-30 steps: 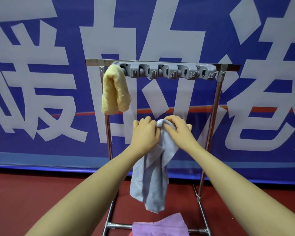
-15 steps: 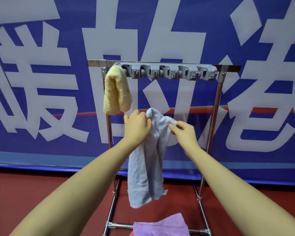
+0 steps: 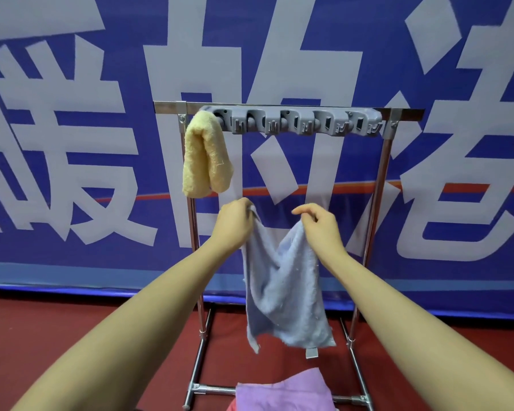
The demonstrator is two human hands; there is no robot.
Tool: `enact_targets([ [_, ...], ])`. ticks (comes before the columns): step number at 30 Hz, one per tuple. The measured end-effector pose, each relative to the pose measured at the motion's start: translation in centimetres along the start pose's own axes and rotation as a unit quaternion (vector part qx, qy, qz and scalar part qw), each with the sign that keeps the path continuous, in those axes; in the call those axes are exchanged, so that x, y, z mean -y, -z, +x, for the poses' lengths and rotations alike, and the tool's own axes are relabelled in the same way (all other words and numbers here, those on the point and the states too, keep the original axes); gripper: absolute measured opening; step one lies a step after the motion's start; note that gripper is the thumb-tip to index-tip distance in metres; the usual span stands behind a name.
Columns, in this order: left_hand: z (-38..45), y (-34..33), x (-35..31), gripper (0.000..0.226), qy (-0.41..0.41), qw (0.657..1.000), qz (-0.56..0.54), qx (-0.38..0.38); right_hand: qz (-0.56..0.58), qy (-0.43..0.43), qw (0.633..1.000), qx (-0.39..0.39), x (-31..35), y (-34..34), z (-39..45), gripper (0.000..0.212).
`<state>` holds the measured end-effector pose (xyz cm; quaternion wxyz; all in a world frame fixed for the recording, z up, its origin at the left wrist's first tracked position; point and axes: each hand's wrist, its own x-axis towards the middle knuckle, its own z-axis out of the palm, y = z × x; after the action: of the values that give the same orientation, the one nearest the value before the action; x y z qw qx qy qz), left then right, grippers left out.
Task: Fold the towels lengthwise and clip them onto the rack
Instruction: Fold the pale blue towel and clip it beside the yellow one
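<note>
Two hands hold our blue towel (image 3: 282, 289) in front of the rack (image 3: 379, 185), below its top bar. Our left hand (image 3: 235, 225) grips the towel's upper left corner with the fingers curled round the cloth; our right hand (image 3: 319, 229) pinches the upper right corner, with the index finger and thumb extended toward the left. Between the two hands the top edge sags into a V, and the rest of the towel hangs down freely to the level of the rack's lower legs. On the grey clip strip (image 3: 291, 121) mounted along the top bar, a folded yellow towel (image 3: 205, 155) hangs from the leftmost clip, well above the left hand. A purple towel (image 3: 282, 393) lies at the rack's base. Both forearms reach forward and upward, roughly level with each other.
</note>
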<state>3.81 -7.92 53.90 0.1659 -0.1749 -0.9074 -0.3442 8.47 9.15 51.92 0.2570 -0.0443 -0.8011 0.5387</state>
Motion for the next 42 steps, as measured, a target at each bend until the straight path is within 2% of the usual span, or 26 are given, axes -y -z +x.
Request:
enact_targets([
  [3, -0.1, -0.2, -0.9, 0.022, -0.011, 0.999, -0.037, -0.019, -0.048, 0.013, 0.997, 0.063, -0.2, -0.7, -0.1, 0.015],
  [5, -0.1, -0.3, -1.7, 0.018, -0.029, 0.998, -0.052, -0.026, -0.128, 0.029, 0.986, 0.105, -0.1, -1.5, -0.1, 0.006],
  [7, -0.2, -0.4, -2.4, 0.015, -0.045, 0.997, -0.057, -0.019, -0.223, 0.040, 0.965, 0.128, 0.1, -2.1, -0.3, 0.015],
  [9, -0.3, -0.5, -2.9, 0.011, -0.057, 0.997, -0.053, -0.009, -0.256, 0.062, 0.957, 0.119, 0.1, -2.4, -0.3, 0.016],
  [12, -0.5, -0.5, -2.6, 0.014, -0.063, 0.998, -0.005, -0.017, -0.250, 0.086, 0.960, 0.089, 0.0, -2.3, -0.2, 0.018],
  [15, -0.3, -0.3, -1.2, 0.022, -0.051, 0.986, 0.138, -0.073, -0.237, 0.090, 0.965, 0.059, -0.2, -1.9, -0.2, 0.020],
  [17, -0.1, -0.2, -0.6, 0.026, -0.037, 0.983, 0.165, -0.067, -0.235, 0.084, 0.967, 0.049, -0.6, -1.8, -0.2, 0.021],
  [21, -0.6, -0.4, -1.0, 0.020, -0.004, 0.999, 0.043, -0.028, -0.247, 0.074, 0.964, 0.058, -1.0, -1.7, -0.5, 0.019],
  [24, -1.1, -0.2, -1.1, 0.017, -0.019, 1.000, -0.015, -0.017, -0.228, 0.056, 0.971, 0.042, -1.3, -1.3, -0.6, 0.019],
  [28, -0.9, -0.5, -1.5, 0.034, 0.026, 0.997, -0.077, 0.015, -0.203, 0.046, 0.977, 0.040, -0.8, -0.7, -0.7, 0.017],
  [31, -0.9, -0.9, -1.9, 0.035, 0.068, 0.985, -0.155, 0.016, -0.151, 0.020, 0.988, 0.037, -0.3, -0.4, -0.6, 0.016],
  [33, -1.0, -0.8, -2.0, 0.031, 0.066, 0.984, -0.162, 0.019, -0.088, 0.007, 0.996, 0.015, -0.7, 0.0, -0.1, 0.015],
  [35, -0.9, -0.6, -1.8, 0.032, 0.061, 0.988, -0.144, 0.004, -0.025, -0.016, 0.999, -0.015, -0.8, 0.6, 0.4, 0.013],
  [37, -0.8, -0.3, -1.3, 0.033, 0.077, 0.985, -0.150, -0.043, -0.006, -0.033, 0.999, -0.032, -0.5, 1.4, 0.8, 0.030],
  [39, -0.6, -0.1, -0.6, 0.033, 0.100, 0.977, -0.160, -0.099, -0.026, -0.029, 0.998, -0.040, -0.2, 2.1, 1.1, 0.045],
  [42, -0.1, 0.1, 0.8, 0.032, 0.112, 0.976, -0.131, -0.133, -0.106, 0.011, 0.991, -0.084, 0.2, 2.7, 1.5, 0.044],
])
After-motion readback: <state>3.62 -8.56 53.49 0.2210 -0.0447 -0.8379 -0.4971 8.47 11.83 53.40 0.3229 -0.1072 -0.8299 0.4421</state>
